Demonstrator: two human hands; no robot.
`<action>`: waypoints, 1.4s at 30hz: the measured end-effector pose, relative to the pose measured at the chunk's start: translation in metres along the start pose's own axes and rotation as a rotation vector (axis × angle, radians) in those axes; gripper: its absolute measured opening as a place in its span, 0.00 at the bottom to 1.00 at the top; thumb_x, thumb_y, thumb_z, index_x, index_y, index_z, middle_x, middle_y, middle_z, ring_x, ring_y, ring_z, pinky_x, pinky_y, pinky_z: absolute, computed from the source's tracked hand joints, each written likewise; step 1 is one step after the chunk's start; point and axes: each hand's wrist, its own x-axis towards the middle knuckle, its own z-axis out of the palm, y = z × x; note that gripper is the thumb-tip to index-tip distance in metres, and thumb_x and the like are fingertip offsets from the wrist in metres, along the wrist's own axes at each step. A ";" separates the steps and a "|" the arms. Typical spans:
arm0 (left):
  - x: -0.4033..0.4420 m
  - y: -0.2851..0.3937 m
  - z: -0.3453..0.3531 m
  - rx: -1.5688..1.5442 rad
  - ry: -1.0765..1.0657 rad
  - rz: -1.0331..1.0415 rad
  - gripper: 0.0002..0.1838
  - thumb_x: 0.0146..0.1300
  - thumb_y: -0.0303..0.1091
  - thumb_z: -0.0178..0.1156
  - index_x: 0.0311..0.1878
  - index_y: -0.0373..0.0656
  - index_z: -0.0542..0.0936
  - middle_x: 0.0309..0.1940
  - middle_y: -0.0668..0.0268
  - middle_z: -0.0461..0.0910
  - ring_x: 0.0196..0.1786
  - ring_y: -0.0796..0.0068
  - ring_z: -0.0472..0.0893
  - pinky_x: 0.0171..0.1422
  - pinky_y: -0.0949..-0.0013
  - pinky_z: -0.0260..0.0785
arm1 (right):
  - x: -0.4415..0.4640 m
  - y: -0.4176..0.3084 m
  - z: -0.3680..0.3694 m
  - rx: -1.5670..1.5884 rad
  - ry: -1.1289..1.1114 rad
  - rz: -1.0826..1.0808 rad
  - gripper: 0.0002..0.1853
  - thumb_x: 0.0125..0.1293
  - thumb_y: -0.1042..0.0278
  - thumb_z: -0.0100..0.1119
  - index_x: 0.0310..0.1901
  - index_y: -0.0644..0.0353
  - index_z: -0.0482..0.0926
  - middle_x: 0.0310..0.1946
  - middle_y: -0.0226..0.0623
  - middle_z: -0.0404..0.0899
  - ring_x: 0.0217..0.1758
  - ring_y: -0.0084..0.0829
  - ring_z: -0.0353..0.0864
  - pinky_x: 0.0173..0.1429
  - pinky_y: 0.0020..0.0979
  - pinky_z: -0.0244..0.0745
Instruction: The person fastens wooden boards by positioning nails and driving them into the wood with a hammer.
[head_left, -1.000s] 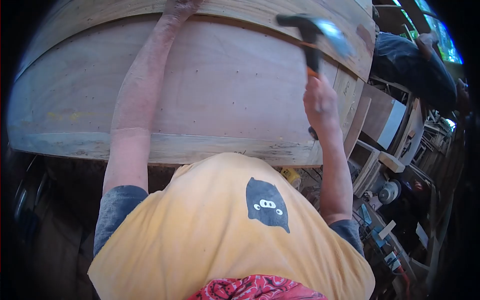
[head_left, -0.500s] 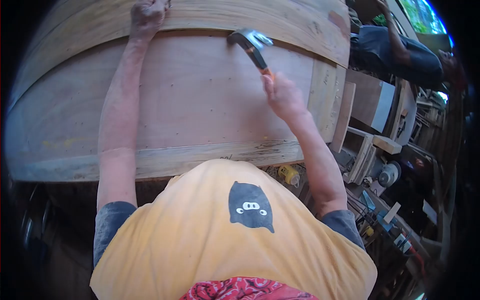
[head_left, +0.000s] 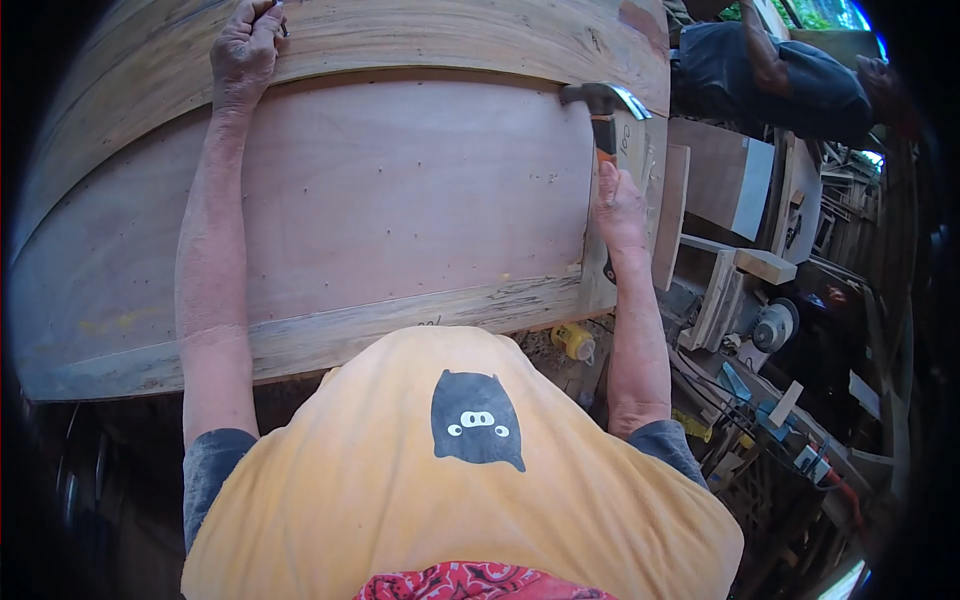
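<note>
My right hand point(head_left: 622, 208) is wrapped round the handle of a claw hammer point(head_left: 604, 132), black and orange with a shiny claw. The hammer head is over the right end of the wooden panel point(head_left: 420, 190), near its corner; whether it touches the wood I cannot tell. My left hand point(head_left: 245, 58) is closed at the upper left, over the far board point(head_left: 430, 40). A small dark nail point(head_left: 285, 28) pokes out from its fingers. Rows of small nail dots mark the panel, which is framed by paler boards.
Another person point(head_left: 770, 80) is at the upper right, beyond the panel's end. A yellow power tool point(head_left: 573, 341) lies below the near edge. Further right are a grinder-like tool point(head_left: 774, 326), a wood block point(head_left: 765, 266), offcuts and cords.
My right hand has swung the hammer to the right, towards the panel's end. My left hand has shifted left and slightly down in view, and the whole view has moved a little.
</note>
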 end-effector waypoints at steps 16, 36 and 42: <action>0.010 -0.036 -0.021 0.132 -0.044 -0.029 0.07 0.78 0.33 0.59 0.50 0.42 0.83 0.31 0.77 0.79 0.30 0.92 0.71 0.33 0.84 0.63 | -0.039 -0.100 0.015 0.208 -0.237 -0.048 0.29 0.79 0.37 0.48 0.43 0.61 0.74 0.32 0.55 0.83 0.41 0.64 0.83 0.46 0.55 0.76; -0.047 0.024 0.044 0.164 -0.134 -0.100 0.08 0.73 0.25 0.63 0.52 0.37 0.84 0.35 0.71 0.83 0.32 0.87 0.76 0.35 0.82 0.68 | -0.043 -0.079 0.035 1.109 -0.479 0.179 0.31 0.80 0.34 0.44 0.38 0.61 0.70 0.20 0.30 0.72 0.16 0.22 0.72 0.22 0.26 0.67; -0.102 0.052 0.117 0.484 -0.554 0.145 0.20 0.67 0.18 0.61 0.62 0.42 0.82 0.35 0.71 0.82 0.34 0.81 0.80 0.37 0.73 0.73 | -0.041 -0.064 0.030 1.215 -0.570 0.174 0.29 0.81 0.37 0.45 0.40 0.63 0.72 0.21 0.31 0.72 0.18 0.22 0.73 0.24 0.27 0.68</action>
